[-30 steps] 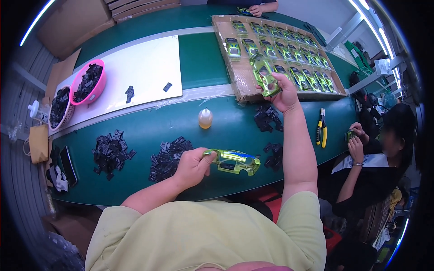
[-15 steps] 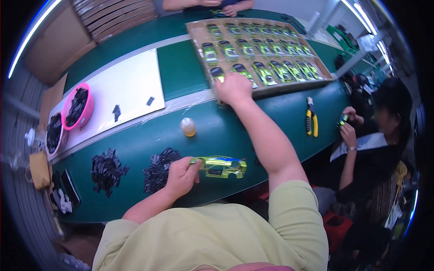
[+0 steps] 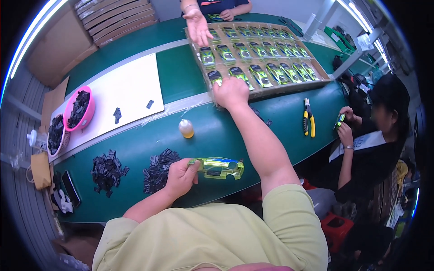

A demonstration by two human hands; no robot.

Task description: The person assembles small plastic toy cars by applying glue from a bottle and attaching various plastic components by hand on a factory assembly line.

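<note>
My left hand (image 3: 181, 177) pinches the rear end of a translucent yellow-green toy car body (image 3: 222, 168) with a blue stripe, held just above the green table. My right hand (image 3: 231, 92) is closed at the near left corner of a shallow cardboard tray (image 3: 289, 89). Its fingertips are hidden, so what they grip cannot be made out. Beside those fingers, in the tray, lies a green toy car body (image 3: 215, 77) with a black top. Several similar car bodies stand in rows there. Left of my left hand is a pile of black flat pieces (image 3: 158, 169).
Another black pile (image 3: 108, 169) lies farther left. A small bottle of yellow liquid (image 3: 186, 129) stands mid-table. Yellow-handled pliers (image 3: 309, 118) lie right. Pink baskets (image 3: 91, 108) of black pieces sit on a white board (image 3: 135, 86). Co-workers' hands (image 3: 197, 28) (image 3: 346, 131) are across and right.
My right hand has drawn back slightly toward me at the tray's corner. The co-worker across has stretched an open hand over the tray's far left. My left hand still holds the car body.
</note>
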